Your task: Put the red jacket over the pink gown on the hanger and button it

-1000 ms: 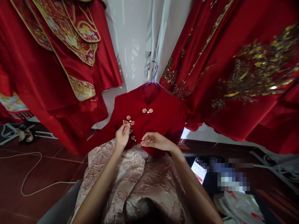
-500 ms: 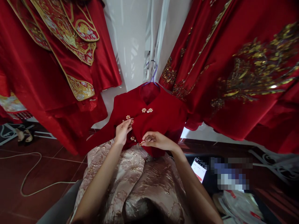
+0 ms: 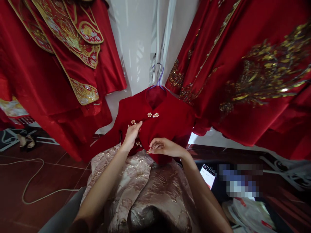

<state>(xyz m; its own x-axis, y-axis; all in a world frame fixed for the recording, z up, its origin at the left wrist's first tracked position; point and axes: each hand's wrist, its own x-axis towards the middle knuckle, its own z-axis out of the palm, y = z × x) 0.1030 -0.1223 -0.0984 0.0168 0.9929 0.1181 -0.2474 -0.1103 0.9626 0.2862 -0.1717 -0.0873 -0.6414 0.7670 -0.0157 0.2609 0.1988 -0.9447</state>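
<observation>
A red jacket (image 3: 170, 111) with beaded flower frog buttons hangs in front of me on a purple hanger (image 3: 159, 79). Its top frog button (image 3: 153, 115) is joined at the chest. Over the front on the left lies my left hand (image 3: 132, 134), fingers stretched out, beside a flower button (image 3: 133, 122); its palm side is hidden. My right hand (image 3: 164, 147) pinches a lower frog button (image 3: 149, 151) at the edge of the front panel. Between the hands another flower button (image 3: 138, 143) shows. Pale pink brocade cloth (image 3: 136, 174) covers the lap below the jacket.
Embroidered red garments hang at the left (image 3: 80, 58) and right (image 3: 243, 106). A lit phone (image 3: 208, 176) lies at lower right, near a clear plastic bag (image 3: 252, 213). Shoes (image 3: 26, 141) and a white cable (image 3: 31, 181) are on the tiled floor at left.
My left hand has let go of the flower button it pinched and its fingers have straightened, shifting slightly right. The right hand, still pinching the lower frog button, has moved slightly right.
</observation>
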